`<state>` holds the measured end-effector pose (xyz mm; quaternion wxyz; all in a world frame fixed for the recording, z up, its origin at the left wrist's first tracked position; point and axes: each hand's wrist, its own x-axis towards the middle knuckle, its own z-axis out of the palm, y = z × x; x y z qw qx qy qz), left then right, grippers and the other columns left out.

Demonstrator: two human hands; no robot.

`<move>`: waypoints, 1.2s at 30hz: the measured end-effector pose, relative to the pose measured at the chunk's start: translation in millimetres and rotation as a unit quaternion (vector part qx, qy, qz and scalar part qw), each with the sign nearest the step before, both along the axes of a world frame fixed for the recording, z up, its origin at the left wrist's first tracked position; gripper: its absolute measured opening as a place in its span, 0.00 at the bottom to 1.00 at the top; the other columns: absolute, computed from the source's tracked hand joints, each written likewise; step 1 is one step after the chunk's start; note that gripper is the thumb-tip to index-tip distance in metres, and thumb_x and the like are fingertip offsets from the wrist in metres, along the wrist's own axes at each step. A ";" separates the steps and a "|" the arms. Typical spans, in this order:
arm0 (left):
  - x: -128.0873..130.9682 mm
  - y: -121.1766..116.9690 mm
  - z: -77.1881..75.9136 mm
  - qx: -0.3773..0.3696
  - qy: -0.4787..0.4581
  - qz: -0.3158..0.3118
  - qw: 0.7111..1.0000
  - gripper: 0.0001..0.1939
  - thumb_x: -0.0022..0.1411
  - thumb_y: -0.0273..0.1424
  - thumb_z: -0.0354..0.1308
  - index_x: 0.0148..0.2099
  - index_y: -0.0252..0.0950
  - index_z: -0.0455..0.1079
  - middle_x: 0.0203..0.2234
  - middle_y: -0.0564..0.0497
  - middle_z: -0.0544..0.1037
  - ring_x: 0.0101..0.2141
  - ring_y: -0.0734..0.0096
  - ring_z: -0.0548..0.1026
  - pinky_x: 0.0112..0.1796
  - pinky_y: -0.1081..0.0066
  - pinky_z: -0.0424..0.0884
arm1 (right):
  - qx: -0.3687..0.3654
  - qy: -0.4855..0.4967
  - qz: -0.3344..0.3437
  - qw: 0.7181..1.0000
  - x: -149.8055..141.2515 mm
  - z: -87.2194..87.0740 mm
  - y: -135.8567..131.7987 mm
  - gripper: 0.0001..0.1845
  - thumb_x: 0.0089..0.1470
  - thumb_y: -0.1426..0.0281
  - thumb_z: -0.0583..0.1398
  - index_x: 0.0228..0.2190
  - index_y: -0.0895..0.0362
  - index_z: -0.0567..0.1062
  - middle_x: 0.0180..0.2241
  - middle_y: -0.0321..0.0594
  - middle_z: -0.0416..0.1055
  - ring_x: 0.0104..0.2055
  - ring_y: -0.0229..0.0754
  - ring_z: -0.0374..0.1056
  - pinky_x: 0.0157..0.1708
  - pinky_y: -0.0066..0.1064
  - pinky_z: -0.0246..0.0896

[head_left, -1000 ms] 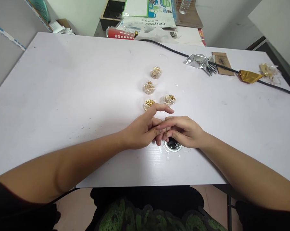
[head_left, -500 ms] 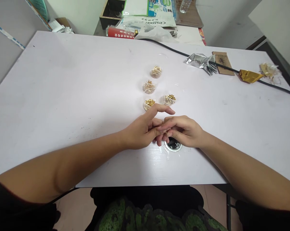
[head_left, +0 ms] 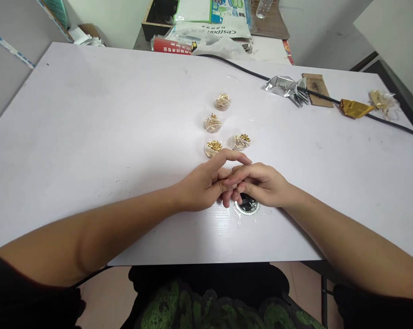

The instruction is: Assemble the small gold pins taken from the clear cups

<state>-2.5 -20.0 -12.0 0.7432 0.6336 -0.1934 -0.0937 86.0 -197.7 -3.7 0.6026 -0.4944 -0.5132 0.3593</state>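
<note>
My left hand (head_left: 209, 183) and my right hand (head_left: 261, 183) meet over the white table, fingertips pressed together. Whatever they pinch is too small and too covered by fingers to make out. Partly under the right fingers lies a round black disc with a silvery rim (head_left: 248, 204), set in or stuck on the tabletop. Just beyond the left hand stands a small clear cup of short gold pins (head_left: 214, 147). Three similar cups sit near it: one with gold pieces (head_left: 242, 140), one with fine gold pieces (head_left: 212, 123), and the farthest with longer gold pins (head_left: 222, 101).
A black cable (head_left: 247, 71) crosses the table's far right. Along it lie crumpled silver foil (head_left: 285, 86), a cardboard piece (head_left: 318, 89), a gold foil packet (head_left: 355, 108) and a clear bag (head_left: 383, 101). Tiny specks dot the left side. Packaging (head_left: 213, 29) is stacked behind the table.
Both hands keep nearly the same pose. The right hand has risen very slightly, and the left index fingertip sits closer to it. The cups have not moved.
</note>
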 end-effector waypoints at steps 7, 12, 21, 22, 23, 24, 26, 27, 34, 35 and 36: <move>-0.4 -0.8 -0.5 0.005 -0.004 0.003 1.000 0.18 0.71 0.24 0.46 0.60 0.40 0.54 0.25 0.54 0.72 0.30 0.70 0.80 0.27 0.75 0.75 | -0.063 0.030 0.005 0.998 1.1 1.7 -0.7 0.07 0.68 0.70 0.54 0.42 0.59 0.72 0.31 0.43 0.78 0.34 0.38 0.77 0.28 0.26 0.74; -1.7 -3.0 0.9 0.009 -0.027 0.008 1.000 0.19 0.69 0.21 0.46 0.60 0.39 0.55 0.20 0.58 0.69 0.28 0.73 0.78 0.30 0.74 0.76 | -0.066 0.032 0.015 0.997 2.3 1.2 -0.5 0.09 0.68 0.70 0.54 0.42 0.59 0.73 0.31 0.43 0.79 0.34 0.39 0.78 0.28 0.27 0.75; 0.2 -3.3 1.7 -0.013 0.016 0.058 0.998 0.19 0.70 0.25 0.49 0.60 0.39 0.52 0.20 0.57 0.70 0.29 0.73 0.77 0.28 0.74 0.73 | -0.037 0.011 -0.099 0.994 -3.5 -2.0 0.1 0.08 0.65 0.72 0.57 0.45 0.61 0.72 0.28 0.39 0.77 0.29 0.37 0.77 0.25 0.27 0.73; 0.5 -3.1 1.6 -0.014 0.022 0.063 0.998 0.19 0.71 0.26 0.49 0.60 0.39 0.52 0.20 0.57 0.70 0.29 0.72 0.77 0.28 0.74 0.73 | -0.038 0.007 -0.115 0.993 -4.7 -1.7 0.4 0.07 0.65 0.72 0.58 0.43 0.61 0.72 0.27 0.39 0.77 0.29 0.37 0.76 0.25 0.27 0.73; 0.8 -2.9 1.5 -0.017 0.027 0.066 0.997 0.19 0.71 0.26 0.50 0.60 0.39 0.51 0.21 0.57 0.70 0.29 0.72 0.77 0.28 0.74 0.73 | -0.039 0.002 -0.131 0.991 -6.0 -0.9 0.7 0.06 0.65 0.71 0.58 0.42 0.61 0.72 0.27 0.39 0.77 0.28 0.37 0.76 0.25 0.27 0.73; 1.1 -2.8 1.6 -0.021 0.033 0.068 0.997 0.19 0.71 0.27 0.50 0.60 0.38 0.51 0.21 0.57 0.71 0.29 0.72 0.76 0.29 0.74 0.73 | -0.040 -0.003 -0.144 0.989 -7.2 0.1 1.1 0.05 0.64 0.71 0.59 0.41 0.60 0.72 0.26 0.38 0.77 0.28 0.37 0.76 0.25 0.28 0.73; 1.7 -2.9 1.7 -0.030 0.044 0.072 0.996 0.19 0.71 0.29 0.50 0.60 0.38 0.50 0.22 0.57 0.71 0.29 0.72 0.76 0.29 0.73 0.72 | -0.049 -0.006 -0.161 0.986 -9.3 2.9 2.1 0.04 0.64 0.72 0.59 0.40 0.60 0.72 0.26 0.38 0.77 0.27 0.36 0.75 0.25 0.28 0.72; 2.0 -3.1 1.8 -0.034 0.046 0.074 0.996 0.18 0.71 0.30 0.51 0.60 0.38 0.51 0.22 0.56 0.71 0.29 0.72 0.76 0.29 0.73 0.72 | -0.052 -0.003 -0.167 0.985 -10.2 4.3 2.5 0.03 0.64 0.72 0.60 0.39 0.60 0.72 0.26 0.39 0.77 0.27 0.37 0.75 0.25 0.28 0.72; 1.9 -2.6 1.6 -0.027 0.057 0.092 0.994 0.16 0.70 0.34 0.52 0.57 0.37 0.55 0.22 0.56 0.71 0.30 0.70 0.76 0.30 0.71 0.72 | -0.081 0.018 -0.190 0.978 -10.9 5.8 3.8 0.05 0.63 0.70 0.61 0.36 0.59 0.71 0.26 0.39 0.77 0.27 0.38 0.76 0.26 0.28 0.71; 1.9 -2.4 1.3 -0.026 0.058 0.092 0.994 0.16 0.70 0.34 0.52 0.57 0.37 0.55 0.22 0.56 0.71 0.31 0.70 0.76 0.30 0.71 0.73 | -0.090 0.019 -0.191 0.977 -10.4 5.2 3.8 0.05 0.63 0.69 0.61 0.36 0.59 0.70 0.26 0.39 0.76 0.27 0.38 0.76 0.26 0.29 0.70; 1.9 -2.3 0.9 -0.025 0.057 0.091 0.994 0.16 0.71 0.34 0.51 0.57 0.37 0.55 0.22 0.56 0.71 0.31 0.70 0.76 0.31 0.70 0.73 | -0.093 0.022 -0.188 0.977 -10.0 4.5 3.8 0.06 0.63 0.69 0.61 0.36 0.59 0.70 0.26 0.38 0.76 0.27 0.38 0.75 0.26 0.29 0.70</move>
